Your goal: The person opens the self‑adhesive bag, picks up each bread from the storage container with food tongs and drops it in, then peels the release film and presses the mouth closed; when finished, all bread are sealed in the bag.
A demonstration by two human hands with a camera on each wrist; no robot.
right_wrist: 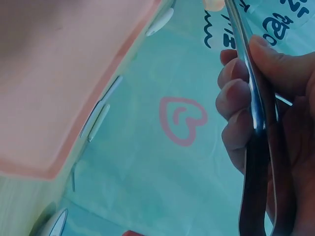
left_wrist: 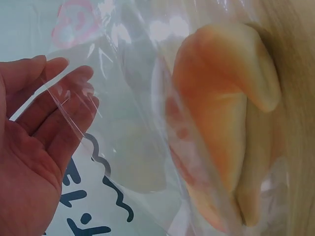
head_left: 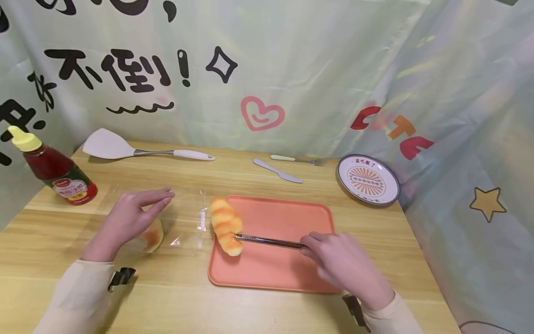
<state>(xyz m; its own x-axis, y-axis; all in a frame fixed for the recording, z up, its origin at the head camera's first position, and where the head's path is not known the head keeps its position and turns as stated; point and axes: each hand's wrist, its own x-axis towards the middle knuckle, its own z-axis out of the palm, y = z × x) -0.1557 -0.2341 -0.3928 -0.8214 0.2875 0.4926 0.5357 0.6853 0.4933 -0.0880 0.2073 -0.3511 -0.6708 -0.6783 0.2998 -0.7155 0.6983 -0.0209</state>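
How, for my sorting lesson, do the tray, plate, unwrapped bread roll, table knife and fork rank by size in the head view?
Coral tray
Printed plate
Unwrapped bread roll
Table knife and fork: too alike to rank

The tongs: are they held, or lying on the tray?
Held: the right hand curls around the tongs in the right wrist view; their tips reach the bread in the head view.

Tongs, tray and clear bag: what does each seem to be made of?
Tongs: polished metal, probably steel, given the bright reflections along their length. Tray: likely matte plastic, judging by its even coral surface, though coated metal is possible. Bag: thin, glossy plastic film; bread shows through and creases glint.
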